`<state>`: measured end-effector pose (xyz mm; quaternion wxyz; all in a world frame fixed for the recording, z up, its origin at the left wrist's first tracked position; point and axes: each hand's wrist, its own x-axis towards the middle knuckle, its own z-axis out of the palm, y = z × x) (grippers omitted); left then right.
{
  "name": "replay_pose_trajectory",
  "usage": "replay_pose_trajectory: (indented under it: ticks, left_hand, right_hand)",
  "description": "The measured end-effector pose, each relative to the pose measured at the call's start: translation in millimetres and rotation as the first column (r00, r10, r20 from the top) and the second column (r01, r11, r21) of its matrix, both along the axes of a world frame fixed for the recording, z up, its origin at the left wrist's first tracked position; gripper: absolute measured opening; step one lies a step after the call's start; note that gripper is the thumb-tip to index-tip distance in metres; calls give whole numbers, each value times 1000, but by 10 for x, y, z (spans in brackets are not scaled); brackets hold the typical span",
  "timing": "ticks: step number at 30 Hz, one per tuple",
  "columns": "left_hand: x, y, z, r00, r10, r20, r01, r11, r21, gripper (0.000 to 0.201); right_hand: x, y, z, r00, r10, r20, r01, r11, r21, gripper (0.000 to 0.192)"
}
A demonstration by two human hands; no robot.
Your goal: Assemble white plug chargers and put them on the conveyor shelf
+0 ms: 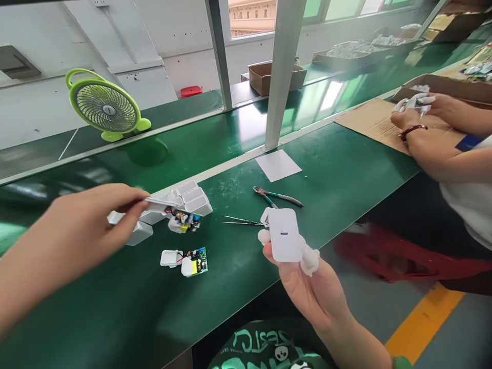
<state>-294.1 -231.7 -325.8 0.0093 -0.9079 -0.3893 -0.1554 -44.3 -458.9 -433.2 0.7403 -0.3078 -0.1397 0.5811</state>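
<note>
My left hand [92, 218] pinches a white plastic end piece [157, 201] between thumb and fingers. A small circuit board [186, 221] hangs from it by wires, above the bench. In my right hand [311, 292] is a white charger casing [283, 238] with a narrow dark slot in its face; white covers wrap some fingertips. Behind the left hand's board, several white plastic casings [194, 197] stand grouped. Below lies another circuit board [195, 261], wired to a white cap [170, 258]. Tweezers [240, 221] and cutting pliers [282, 196] rest beyond my right hand.
A white paper sheet [279, 165] lies near a metal post [282, 77] on the green bench [230, 287]. A green fan [109, 107] stands at back left. To the right, a co-worker's hands [413, 110] work above flattened cardboard [372, 120]. A red stool [395, 251] stands below.
</note>
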Motion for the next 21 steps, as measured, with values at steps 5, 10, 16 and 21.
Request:
replay_pose_trajectory:
  ticks: [5, 10, 16, 21]
  left_hand:
    - [331, -288, -303, 969, -179, -169, 191, 980, 56, 22]
    - [445, -265, -712, 988, -129, -79, 121, 988, -97, 25]
    - [372, -202, -969, 993, -3, 117, 14, 995, -94, 18]
    - [297, -286, -1077, 980, -28, 199, 32, 999, -20, 16]
  right_hand:
    - [-18, -46, -8, 998, -46, 51, 47, 999, -22, 30]
    - [306, 518, -18, 892, -78, 446, 74, 997, 27, 34]
    - [697, 2391, -131, 147, -82, 986, 159, 985, 58, 40]
    - [604, 3229, -232, 29, -41, 999, 176, 984, 35, 34]
